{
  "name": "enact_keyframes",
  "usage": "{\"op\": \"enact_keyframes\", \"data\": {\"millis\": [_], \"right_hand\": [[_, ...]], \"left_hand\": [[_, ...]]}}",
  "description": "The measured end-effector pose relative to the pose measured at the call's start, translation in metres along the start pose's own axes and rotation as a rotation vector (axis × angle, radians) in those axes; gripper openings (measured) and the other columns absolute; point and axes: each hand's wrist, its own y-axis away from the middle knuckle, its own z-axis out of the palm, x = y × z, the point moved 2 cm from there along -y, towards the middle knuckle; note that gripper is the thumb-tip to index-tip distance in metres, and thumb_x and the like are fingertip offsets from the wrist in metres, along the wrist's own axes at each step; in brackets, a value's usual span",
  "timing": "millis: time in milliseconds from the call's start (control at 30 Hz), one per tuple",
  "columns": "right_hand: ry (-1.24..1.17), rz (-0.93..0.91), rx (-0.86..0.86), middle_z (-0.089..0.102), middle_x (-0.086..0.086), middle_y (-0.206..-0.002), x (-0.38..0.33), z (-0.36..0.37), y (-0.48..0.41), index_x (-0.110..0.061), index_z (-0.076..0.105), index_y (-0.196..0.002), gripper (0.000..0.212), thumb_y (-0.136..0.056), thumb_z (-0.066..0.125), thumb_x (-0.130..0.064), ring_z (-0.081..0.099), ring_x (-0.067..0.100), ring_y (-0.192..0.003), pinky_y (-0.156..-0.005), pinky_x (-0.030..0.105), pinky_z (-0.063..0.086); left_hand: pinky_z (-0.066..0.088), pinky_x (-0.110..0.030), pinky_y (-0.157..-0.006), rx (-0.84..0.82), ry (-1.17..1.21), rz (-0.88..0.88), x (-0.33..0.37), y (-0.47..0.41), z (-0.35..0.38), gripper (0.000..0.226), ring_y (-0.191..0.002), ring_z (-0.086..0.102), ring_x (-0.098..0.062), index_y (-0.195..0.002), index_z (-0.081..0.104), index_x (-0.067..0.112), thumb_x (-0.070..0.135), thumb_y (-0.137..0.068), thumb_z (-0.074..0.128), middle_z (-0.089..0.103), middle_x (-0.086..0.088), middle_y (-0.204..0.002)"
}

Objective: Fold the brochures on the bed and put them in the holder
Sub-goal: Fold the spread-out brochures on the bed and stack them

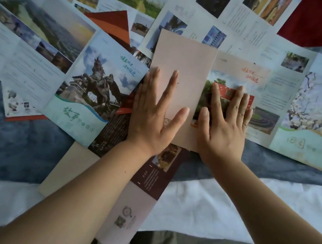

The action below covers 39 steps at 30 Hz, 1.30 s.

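Across the bed (13, 153), unfolded brochures (41, 44) overlap and crowd a pink brochure (180, 78) near the front edge, its left panel folded over, pressed under the flat, spread left hand (155, 112) and right hand (226, 121).

A pink brochure (183, 62) lies mid-bed, its plain left panel folded over onto the printed panel with a red-walled building; both hands press flat on it; unfolded brochures spread around it overlap one another: a horse-statue brochure (89, 89) at left, a blossom-tree brochure (304, 115) at right touching its edge, a maroon brochure (146, 182) running under it toward the near bed edge; no holder can be made out.
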Motion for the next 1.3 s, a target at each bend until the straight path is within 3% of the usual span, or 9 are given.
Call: {"op": "enact_keyframes", "data": {"millis": [167, 300, 433, 567, 800, 900, 1100, 1200, 1300], "right_hand": [[-0.027, -0.086, -0.084, -0.016, 0.012, -0.171, -0.028, 0.004, 0.002, -0.044, 0.002, -0.163, 0.065, -0.103, 0.021, -0.062, -0.021, 0.025, -0.157, -0.128, 0.045, -0.008], [0.010, -0.155, -0.103, -0.020, 0.010, -0.171, -0.056, 0.016, 0.003, -0.045, -0.003, -0.163, 0.069, -0.104, 0.026, -0.065, -0.025, 0.025, -0.156, -0.128, 0.048, -0.008], [0.068, -0.174, -0.073, -0.023, 0.009, -0.171, -0.081, 0.033, 0.001, -0.043, -0.005, -0.163, 0.077, -0.099, 0.023, -0.075, -0.028, 0.025, -0.155, -0.126, 0.048, -0.014], [0.086, -0.218, -0.069, -0.020, 0.008, -0.171, -0.109, 0.049, 0.004, -0.043, -0.007, -0.163, 0.081, -0.096, 0.021, -0.082, -0.025, 0.025, -0.156, -0.127, 0.049, -0.010], [-0.012, -0.351, -0.158, -0.012, 0.002, -0.173, -0.146, 0.062, 0.017, -0.034, -0.006, -0.165, 0.074, -0.103, 0.013, -0.071, -0.023, 0.017, -0.156, -0.126, 0.042, -0.013], [-0.128, -0.417, -0.221, -0.004, 0.001, -0.174, -0.165, 0.065, 0.020, -0.022, 0.001, -0.166, 0.071, -0.107, 0.010, -0.060, -0.020, 0.012, -0.157, -0.127, 0.037, -0.014], [-0.210, -0.421, -0.258, -0.003, -0.003, -0.174, -0.191, 0.056, 0.030, -0.024, 0.000, -0.166, 0.072, -0.105, 0.010, -0.062, -0.020, 0.009, -0.156, -0.125, 0.036, -0.017], [-0.261, -0.436, -0.277, -0.008, -0.004, -0.174, -0.211, 0.048, 0.037, -0.027, -0.005, -0.165, 0.072, -0.105, 0.011, -0.063, -0.019, 0.010, -0.157, -0.127, 0.045, -0.012], [-0.297, -0.458, -0.302, -0.012, -0.003, -0.173, -0.236, 0.044, 0.044, -0.025, -0.009, -0.165, 0.075, -0.103, 0.007, -0.065, -0.019, 0.011, -0.157, -0.128, 0.051, -0.008]], "left_hand": [[0.009, -0.050, -0.128, -0.080, -0.090, -0.068, -0.023, 0.011, -0.026, 0.074, -0.159, -0.001, -0.033, -0.164, 0.013, 0.034, 0.058, -0.101, 0.044, -0.003, -0.019, -0.171], [0.014, -0.053, -0.126, -0.049, -0.113, -0.120, -0.044, 0.021, -0.046, 0.076, -0.158, 0.005, -0.038, -0.163, 0.022, 0.030, 0.047, -0.098, 0.057, 0.002, -0.022, -0.170], [0.018, -0.055, -0.126, -0.032, -0.063, -0.121, -0.068, 0.036, -0.065, 0.073, -0.158, 0.007, -0.037, -0.162, 0.027, 0.028, 0.041, -0.098, 0.060, 0.005, -0.020, -0.170], [0.024, -0.055, -0.124, 0.020, -0.010, -0.230, -0.086, 0.056, -0.078, 0.070, -0.158, 0.008, -0.036, -0.161, 0.031, 0.024, 0.040, -0.099, 0.060, 0.009, -0.018, -0.170], [0.027, -0.046, -0.125, 0.045, 0.166, -0.330, -0.097, 0.066, -0.092, 0.068, -0.158, 0.008, -0.028, -0.162, 0.028, 0.026, 0.049, -0.101, 0.048, 0.007, -0.012, -0.171], [0.022, -0.048, -0.127, 0.036, 0.240, -0.299, -0.097, 0.067, -0.097, 0.060, -0.159, 0.007, -0.026, -0.162, 0.026, 0.026, 0.040, -0.105, 0.038, 0.008, -0.012, -0.171], [0.019, -0.052, -0.126, 0.023, 0.418, -0.286, -0.101, 0.073, -0.118, 0.051, -0.158, 0.013, -0.016, -0.160, 0.026, 0.030, 0.032, -0.110, 0.027, 0.019, -0.004, -0.171], [0.029, -0.047, -0.124, 0.039, 0.491, -0.264, -0.103, 0.072, -0.139, 0.052, -0.154, 0.025, -0.009, -0.161, 0.028, 0.025, 0.035, -0.110, 0.024, 0.029, 0.002, -0.167], [0.028, -0.025, -0.123, 0.100, 0.432, -0.198, -0.109, 0.073, -0.169, 0.055, -0.152, 0.023, 0.000, -0.162, 0.024, 0.026, 0.042, -0.110, 0.026, 0.027, 0.008, -0.167]]}}
